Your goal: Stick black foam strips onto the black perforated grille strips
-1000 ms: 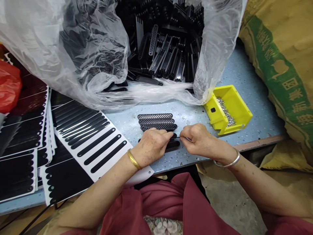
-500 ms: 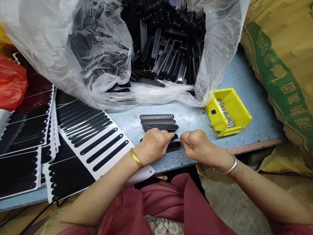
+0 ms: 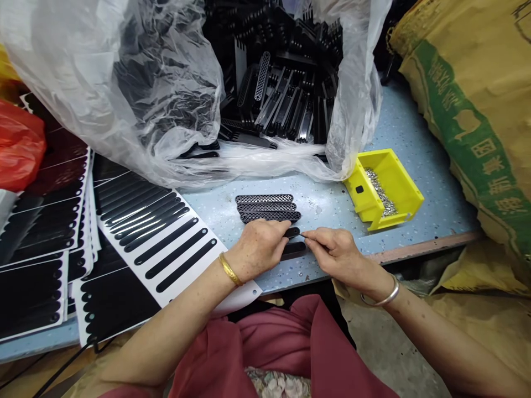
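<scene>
My left hand (image 3: 260,243) lies closed over a narrow black plastic bar (image 3: 292,232), whose rounded right end sticks out past the fingers. My right hand (image 3: 338,251) is just to the right, thumb and forefinger pinched at that end around something thin and dark, too small to name. Below the held bar lies another black bar (image 3: 295,247), partly covered by my left fingers. Several bars with a lattice side up (image 3: 267,207) are lined up just beyond my left hand. To the left, a white backing sheet (image 3: 176,255) carries long black adhesive strips with rounded ends.
A large clear plastic bag (image 3: 174,160) full of black toothed parts (image 3: 286,105) takes up the back of the blue speckled table (image 3: 274,283). A yellow bin (image 3: 404,190) with small metal pieces stands right. Stacked strip sheets (image 3: 33,287) lie left; a printed sack (image 3: 477,127) leans right.
My right hand has turned and its fingers have straightened into a fingertip pinch at the bar's end. My left hand stays over the bar. The view has shifted slightly.
</scene>
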`<state>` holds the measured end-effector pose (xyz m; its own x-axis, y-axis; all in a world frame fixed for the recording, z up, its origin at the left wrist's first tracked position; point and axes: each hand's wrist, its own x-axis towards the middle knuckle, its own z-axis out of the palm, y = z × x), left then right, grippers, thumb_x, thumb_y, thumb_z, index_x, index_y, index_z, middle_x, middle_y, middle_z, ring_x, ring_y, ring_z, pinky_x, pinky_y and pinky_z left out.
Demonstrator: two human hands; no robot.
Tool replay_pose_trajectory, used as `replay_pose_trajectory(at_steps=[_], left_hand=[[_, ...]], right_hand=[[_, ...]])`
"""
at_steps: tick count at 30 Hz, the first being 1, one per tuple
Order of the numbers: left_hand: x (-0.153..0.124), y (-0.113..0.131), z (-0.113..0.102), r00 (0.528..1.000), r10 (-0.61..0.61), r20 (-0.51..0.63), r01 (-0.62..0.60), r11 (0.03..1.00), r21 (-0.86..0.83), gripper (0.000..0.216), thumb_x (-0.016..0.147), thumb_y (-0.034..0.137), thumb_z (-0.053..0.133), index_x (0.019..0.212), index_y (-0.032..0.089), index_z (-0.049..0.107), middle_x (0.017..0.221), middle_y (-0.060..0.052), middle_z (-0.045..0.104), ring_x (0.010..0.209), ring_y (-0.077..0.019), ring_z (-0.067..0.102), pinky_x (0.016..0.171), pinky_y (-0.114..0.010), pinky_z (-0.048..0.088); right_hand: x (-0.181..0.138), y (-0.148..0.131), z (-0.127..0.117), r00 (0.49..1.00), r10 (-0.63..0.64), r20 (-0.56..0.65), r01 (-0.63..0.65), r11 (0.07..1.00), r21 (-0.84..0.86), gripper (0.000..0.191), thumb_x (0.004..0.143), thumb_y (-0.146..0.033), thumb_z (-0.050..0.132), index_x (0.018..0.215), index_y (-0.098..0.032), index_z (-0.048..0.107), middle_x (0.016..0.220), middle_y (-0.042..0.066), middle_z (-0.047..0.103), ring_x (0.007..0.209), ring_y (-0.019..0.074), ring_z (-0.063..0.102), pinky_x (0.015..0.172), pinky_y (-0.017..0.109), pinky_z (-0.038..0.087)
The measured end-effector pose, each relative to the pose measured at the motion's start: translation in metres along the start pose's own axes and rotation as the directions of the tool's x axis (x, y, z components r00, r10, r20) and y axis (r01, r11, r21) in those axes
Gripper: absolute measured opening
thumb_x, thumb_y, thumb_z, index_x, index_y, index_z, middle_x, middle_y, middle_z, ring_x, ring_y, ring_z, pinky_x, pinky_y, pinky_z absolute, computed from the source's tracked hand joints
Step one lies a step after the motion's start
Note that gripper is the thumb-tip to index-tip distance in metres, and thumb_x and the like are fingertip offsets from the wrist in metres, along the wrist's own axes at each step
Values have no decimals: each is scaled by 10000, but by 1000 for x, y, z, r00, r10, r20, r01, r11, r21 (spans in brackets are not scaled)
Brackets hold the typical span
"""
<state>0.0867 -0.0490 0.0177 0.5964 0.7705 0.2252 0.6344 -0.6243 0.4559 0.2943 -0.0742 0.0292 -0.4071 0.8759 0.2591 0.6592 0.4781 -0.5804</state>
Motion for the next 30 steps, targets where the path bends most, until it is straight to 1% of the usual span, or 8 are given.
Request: replay_pose_trajectory(at_steps=[3,5,10,13,18,21,25,30], left_hand=[[1,1,0,999,35,-40,-36,999,-6,146,852,162,517,881,144,658,805,-90,707,790,-234,677,749,-360,535],[3,2,-1,998,49,-45,-50,999,-16,146,847,150,507,839,139,653,795,-96,699,787,-234,670,744,-357,530],[6,3,-3,996,74,47,-75,997,34,171,853,125,484,827,133,653,777,-97,682,744,-230,647,723,-363,510],[7,4,-3,992,70,102,-79,993,89,191,867,116,466,843,126,655,766,-96,674,741,-228,643,729,-365,500],[7,5,-2,989,68,128,-84,988,129,202,880,126,463,850,123,662,772,-98,678,745,-237,645,733,-375,495],[7,5,-2,990,73,117,-87,989,121,188,878,132,479,838,128,663,780,-95,683,747,-234,647,731,-370,496],[5,4,-1,994,66,84,-74,993,95,178,879,130,482,843,130,657,781,-95,684,744,-230,648,740,-373,500],[4,3,1,997,67,46,-69,997,28,171,887,152,477,915,136,646,826,-99,692,781,-233,658,768,-382,506]], right_hand=[[3,-1,0,999,11,-46,-11,1000,-3,185,842,-99,551,858,-148,729,682,45,717,573,137,647,561,227,458],[5,-3,0,997,16,-72,-17,1000,-3,181,833,-100,556,827,-154,729,647,34,700,552,131,632,542,225,447],[8,-6,-2,994,17,-104,-17,1000,-5,178,827,-109,559,804,-157,729,617,25,680,526,122,604,526,224,431],[10,-7,-3,996,3,-94,-5,1000,-15,183,819,-103,561,784,-155,733,604,23,671,519,119,595,516,224,415],[11,-4,-4,999,12,-40,-14,999,-37,179,813,-114,574,781,-159,745,635,34,686,562,127,615,549,225,425],[11,0,-4,999,38,4,-37,997,-64,192,819,-126,567,764,-173,746,644,37,683,585,134,621,569,228,429],[12,2,-4,999,32,38,-28,996,-86,201,817,-129,562,769,-164,754,638,45,666,580,139,613,572,235,431],[15,1,-4,998,25,53,-20,995,-97,205,816,-130,570,829,-172,770,647,44,667,582,142,619,571,236,441]])
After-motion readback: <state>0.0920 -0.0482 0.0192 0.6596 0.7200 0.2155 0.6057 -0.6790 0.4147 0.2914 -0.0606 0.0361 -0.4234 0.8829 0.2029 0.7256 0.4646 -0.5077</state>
